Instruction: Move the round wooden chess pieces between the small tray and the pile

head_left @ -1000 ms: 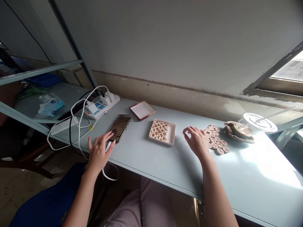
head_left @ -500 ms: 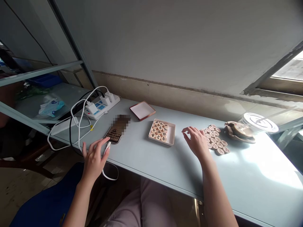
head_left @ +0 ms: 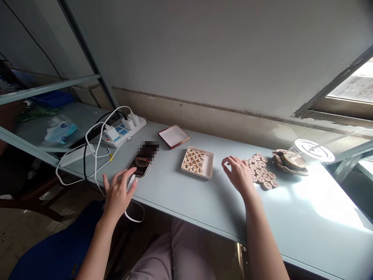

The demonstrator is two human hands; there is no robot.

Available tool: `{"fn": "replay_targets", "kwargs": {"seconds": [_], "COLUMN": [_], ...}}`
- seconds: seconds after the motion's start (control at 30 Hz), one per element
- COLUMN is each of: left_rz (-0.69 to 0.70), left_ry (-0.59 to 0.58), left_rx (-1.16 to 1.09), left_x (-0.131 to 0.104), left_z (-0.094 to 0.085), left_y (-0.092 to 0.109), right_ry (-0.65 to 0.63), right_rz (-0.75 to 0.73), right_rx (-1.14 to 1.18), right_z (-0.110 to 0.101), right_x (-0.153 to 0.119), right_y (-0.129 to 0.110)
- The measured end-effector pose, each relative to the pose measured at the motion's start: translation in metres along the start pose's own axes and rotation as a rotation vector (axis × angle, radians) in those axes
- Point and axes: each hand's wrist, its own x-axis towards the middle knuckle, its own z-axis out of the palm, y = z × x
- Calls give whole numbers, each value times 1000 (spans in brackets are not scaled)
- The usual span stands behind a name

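Left hand (head_left: pixel 118 192): drawn back slightly toward the near edge since a second ago, its fingertips now at the phone's near left corner. Fingers loosely spread, thumb apart; whether a fingertip touches the phone, I cannot tell.
Phone (head_left: pixel 142 167): flat on the table's left half; its screen has changed from a dark, patterned display to a round brown shape. Its far end is pixelated.
White plug (head_left: pixel 131 182): at the phone's near end, between the left index finger and thumb.
Right hand (head_left: pixel 238 173): in much the same place as before, between the open box and the loose discs. Thumb and index finger curl toward each other around a small gap; whether their tips meet, I cannot tell.
Open box (head_left: pixel 208 163): mid-table, with twelve wooden discs (head_left: pixel 195 160) bearing dark characters, in rows of three.
Loose discs (head_left: pixel 264 172): on the table beside the right hand, partly hidden by it, with reddish characters.
Box lid (head_left: pixel 174 136): behind the box and to its left, pale inside facing up.
Power strip (head_left: pixel 124 132): beyond the phone, chargers plugged in.
Plastic cup (head_left: pixel 315 151): far right, overlapping a brown dish (head_left: pixel 281 160) in view.
Table (head_left: pixel 175 190): grey-blue, sunlit at right.
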Motion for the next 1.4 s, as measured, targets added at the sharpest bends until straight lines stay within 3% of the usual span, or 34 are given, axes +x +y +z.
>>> {"fn": "replay_targets", "kwargs": {"seconds": [0.47, 0.77, 0.97, 1.13, 1.23, 1.4], "left_rz": [-5, 102, 100, 88, 89, 100], "left_ry": [-33, -72, -182, -115, -69, -101], "left_rx": [-15, -78, -114, -127, -136, -120], "left_x": [5, 41, 66, 87, 85, 71], "left_z": [0, 0, 17, 17, 9, 7], "left_y": [1, -4, -13, -20, -20, -21], "right_ry": [-19, -18, -19, -23, -16, -36], "right_rz": [15, 2, 3, 7, 3, -4], "right_rx": [0, 5, 0, -1, -2, -2], "right_z": [0, 1, -1, -1, -1, -1], "right_x": [-1, 0, 1, 1, 1, 1], "right_y": [1, 1, -1, -1, -2, -5]}}
